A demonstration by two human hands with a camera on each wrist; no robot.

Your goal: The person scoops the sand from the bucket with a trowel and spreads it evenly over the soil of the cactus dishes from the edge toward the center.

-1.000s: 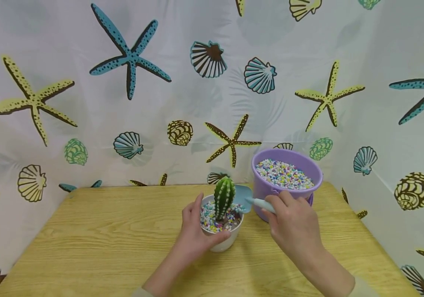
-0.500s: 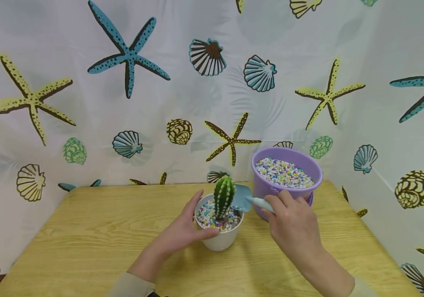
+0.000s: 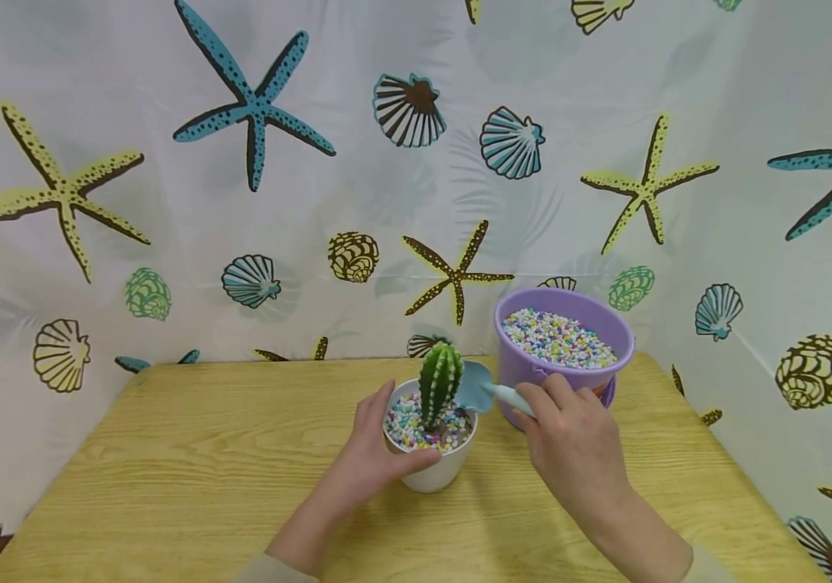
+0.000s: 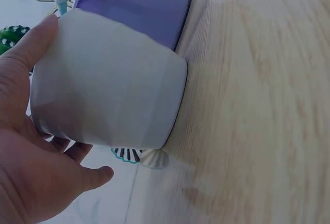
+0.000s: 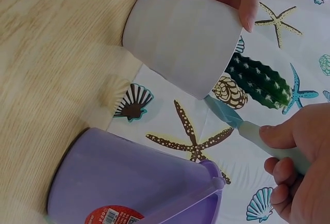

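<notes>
Head view: the left hand (image 3: 368, 461) curved its thumb and fingers round the white pot (image 3: 432, 476), upright near the middle of the tabletop (image 3: 227, 437). The right hand (image 3: 578, 441) had its fingers wrapped round the handle of the blue shovel (image 3: 474, 387), blade at the pot's right rim, beside the cactus (image 3: 439, 385). Spreading the colourful beads (image 3: 406, 419) seemed the step in hand; the next move probably called for keeping the pot steady and the blade off the stem. Farther right stood the purple bucket (image 3: 514, 368), filled with more.
</notes>
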